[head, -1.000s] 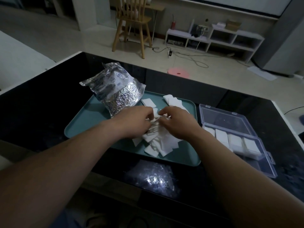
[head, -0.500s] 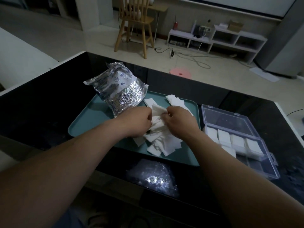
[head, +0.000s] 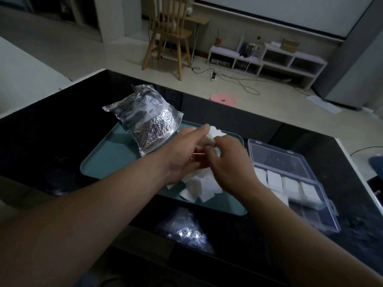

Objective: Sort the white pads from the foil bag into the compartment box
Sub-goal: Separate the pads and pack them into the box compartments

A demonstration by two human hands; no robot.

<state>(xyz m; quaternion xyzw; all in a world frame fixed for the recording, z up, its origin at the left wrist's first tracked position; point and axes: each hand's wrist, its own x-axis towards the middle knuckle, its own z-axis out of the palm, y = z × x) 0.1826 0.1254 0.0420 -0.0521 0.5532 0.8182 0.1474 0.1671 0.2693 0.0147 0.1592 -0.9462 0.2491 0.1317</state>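
The left hand [head: 184, 152] and right hand [head: 230, 162] are meeting above the teal tray [head: 103, 166], their fingers [head: 204, 128] pinching a small stack of white pads [head: 212, 134] between them. A loose pile [head: 199, 189] is lying on the tray just beneath. The foil bag [head: 145, 121] is sitting at the tray's 11 o'clock. The compartment box [head: 319, 216], lid open, is resting on the desk [head: 41, 141] at the tray's 3 o'clock, with pads filling its far row.

Dim room, pale floor [head: 103, 52], wooden chair [head: 167, 36], low white shelf [head: 269, 61] — cables [head: 238, 81], perhaps a pink stool [head: 222, 100].
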